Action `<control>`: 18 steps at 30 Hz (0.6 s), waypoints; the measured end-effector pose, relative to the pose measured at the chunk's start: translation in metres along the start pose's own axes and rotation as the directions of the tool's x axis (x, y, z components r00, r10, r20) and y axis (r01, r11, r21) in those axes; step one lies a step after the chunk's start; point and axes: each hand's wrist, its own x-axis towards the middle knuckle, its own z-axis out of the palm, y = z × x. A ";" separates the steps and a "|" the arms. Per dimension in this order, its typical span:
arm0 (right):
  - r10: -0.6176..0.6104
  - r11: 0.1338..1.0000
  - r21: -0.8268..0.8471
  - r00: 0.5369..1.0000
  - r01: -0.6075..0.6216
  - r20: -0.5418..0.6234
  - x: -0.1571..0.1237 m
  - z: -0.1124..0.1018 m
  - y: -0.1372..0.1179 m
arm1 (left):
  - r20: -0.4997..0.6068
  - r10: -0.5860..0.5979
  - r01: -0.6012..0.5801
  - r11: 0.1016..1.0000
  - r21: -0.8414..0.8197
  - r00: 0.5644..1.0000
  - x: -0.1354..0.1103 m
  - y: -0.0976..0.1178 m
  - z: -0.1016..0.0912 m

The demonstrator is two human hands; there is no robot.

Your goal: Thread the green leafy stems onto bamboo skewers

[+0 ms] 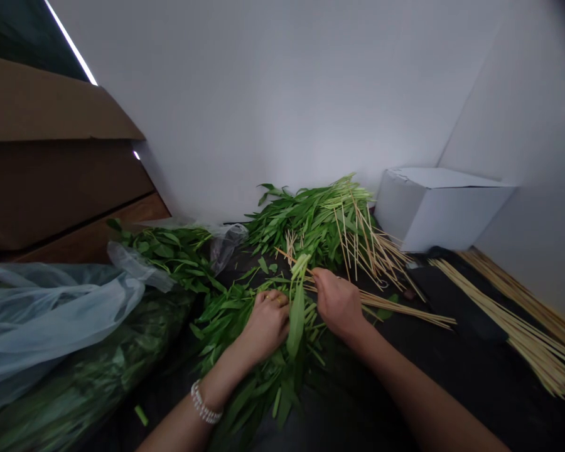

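Left of the white box [445,210], my right hand [338,302] pinches a stick [284,253] by the stems [300,266]; my left hand [267,319], fingers curled round leaves [295,326], probably steadies them.

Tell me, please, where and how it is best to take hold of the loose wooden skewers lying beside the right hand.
Probably grip the wooden skewers near their right-hand ends, coming from the right: there they lie gathered, nearly parallel, on the dark surface, while their other ends run behind the right hand, near the leafy greens.
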 end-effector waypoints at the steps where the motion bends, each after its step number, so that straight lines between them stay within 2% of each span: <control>1: -0.003 1.000 0.003 1.000 0.003 0.000 0.000 0.000 0.000 | 0.001 -0.019 0.019 1.000 0.011 1.000 0.000 0.001 0.001; 8: -0.011 1.000 0.019 1.000 0.011 0.005 -0.001 0.002 -0.002 | -0.008 -0.175 0.175 0.984 0.017 0.984 0.001 0.014 0.009; 15: -0.010 1.000 0.019 1.000 0.010 -0.009 -0.001 0.003 -0.004 | -0.056 -0.228 0.209 0.950 -0.230 0.972 0.003 0.012 0.009; 18: -0.006 1.000 0.013 1.000 0.006 -0.014 -0.001 0.002 -0.003 | -0.127 -0.309 0.235 0.884 -0.405 0.943 0.004 0.010 0.007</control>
